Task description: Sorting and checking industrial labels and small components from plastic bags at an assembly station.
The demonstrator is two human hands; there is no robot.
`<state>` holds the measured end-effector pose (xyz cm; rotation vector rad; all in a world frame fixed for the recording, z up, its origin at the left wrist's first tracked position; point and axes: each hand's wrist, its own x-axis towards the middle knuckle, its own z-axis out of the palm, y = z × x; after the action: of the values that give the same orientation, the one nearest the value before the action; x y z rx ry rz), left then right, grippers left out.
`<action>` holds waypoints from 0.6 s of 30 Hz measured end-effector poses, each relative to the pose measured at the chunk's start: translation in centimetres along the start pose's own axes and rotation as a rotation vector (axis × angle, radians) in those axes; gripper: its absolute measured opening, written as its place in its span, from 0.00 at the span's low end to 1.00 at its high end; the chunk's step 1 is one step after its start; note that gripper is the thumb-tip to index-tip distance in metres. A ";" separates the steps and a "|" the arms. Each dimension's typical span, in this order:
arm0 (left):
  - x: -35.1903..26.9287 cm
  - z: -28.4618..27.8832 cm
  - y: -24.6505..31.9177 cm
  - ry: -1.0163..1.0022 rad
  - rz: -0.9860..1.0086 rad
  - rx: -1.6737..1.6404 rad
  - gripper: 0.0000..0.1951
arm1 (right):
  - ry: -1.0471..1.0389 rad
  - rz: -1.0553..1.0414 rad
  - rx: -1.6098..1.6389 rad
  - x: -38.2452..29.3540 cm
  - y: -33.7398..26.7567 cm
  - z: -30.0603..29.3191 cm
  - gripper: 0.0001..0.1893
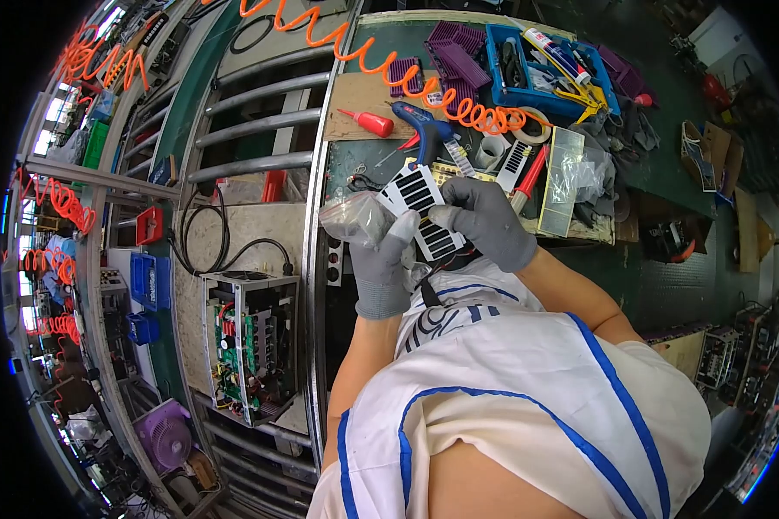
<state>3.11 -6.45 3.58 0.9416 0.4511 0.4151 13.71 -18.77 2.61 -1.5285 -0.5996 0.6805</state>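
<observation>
My left hand [382, 276], in a grey knitted glove with a pale coated thumb, grips a few white sheets of black labels [418, 193], slightly fanned. A clear zip bag [358, 218] rests against the same hand; whether the fingers pinch it is hidden. My right hand [492, 220], also gloved, has its thumb and bent fingers closed at the right edge of the front sheet, near its middle. Whether a single label is between them I cannot tell. Just beyond the sheets lie a blue hot glue gun [422, 126] and another label sheet [515, 163].
On the bench are a red squeeze bottle [367, 122], purple finned parts [457, 58], a blue tool tray [503, 94] and a tape roll [533, 130]. An orange coiled hose [363, 55] hangs across. Left, an open-framed electronic unit [250, 344] stands on the roller conveyor [259, 123].
</observation>
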 end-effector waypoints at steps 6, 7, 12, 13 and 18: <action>0.4 -0.2 -0.3 0.046 0.020 -0.007 0.16 | -0.030 -0.034 -0.097 -0.2 0.2 -0.1 0.10; 0.5 -0.3 -0.5 0.046 0.020 -0.007 0.16 | -0.042 -0.016 -0.093 -0.2 0.1 -0.1 0.10; 0.7 -0.6 -1.1 0.070 -0.044 -0.026 0.16 | -0.039 -0.040 -0.093 0.5 -0.6 -0.1 0.10; 0.5 -0.3 -0.9 0.069 -0.044 -0.026 0.16 | 0.002 -0.070 -0.043 0.9 -0.6 0.0 0.09; 0.2 -0.1 -0.9 0.082 0.029 -0.017 0.17 | 0.034 -0.102 -0.102 2.0 -0.8 0.1 0.07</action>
<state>3.33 -6.72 2.74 0.9179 0.5079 0.4843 15.04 -17.14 3.24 -1.5888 -0.6905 0.5519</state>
